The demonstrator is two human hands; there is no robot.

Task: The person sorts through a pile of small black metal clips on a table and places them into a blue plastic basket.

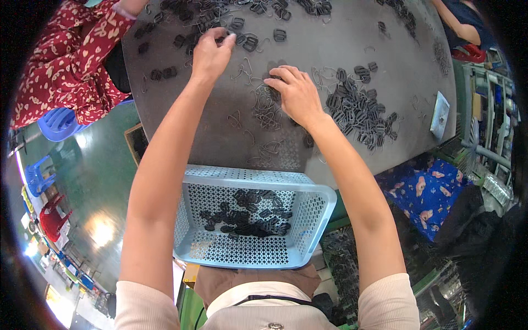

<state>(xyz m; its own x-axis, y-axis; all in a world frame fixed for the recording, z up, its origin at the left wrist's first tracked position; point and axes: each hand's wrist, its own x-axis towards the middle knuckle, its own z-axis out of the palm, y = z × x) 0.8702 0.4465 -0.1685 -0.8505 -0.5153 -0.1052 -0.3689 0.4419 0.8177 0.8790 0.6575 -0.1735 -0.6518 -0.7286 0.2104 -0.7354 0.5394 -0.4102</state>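
Observation:
Small black buckles and thin wire hooks lie strewn over the dark grey table (203,132). At the far left, my left hand (212,55) has thumb and fingers closed around a black buckle (221,39), beside other loose buckles. My right hand (297,93) hovers low over the middle of the table, fingers curved and apart, with a dark piece partly under them. Below it is a tangle of wire hooks (268,118). Right of that hand spreads a large heap of black buckles (360,113). A light blue plastic basket (253,177) in front of me holds more buckles (247,220).
A person in a red patterned garment (71,71) is at the left; another person's arm (459,27) rests at the far right. A small pale packet (439,115) lies by the right edge. Blue stools (60,124) and a red stool (53,219) stand on the green floor.

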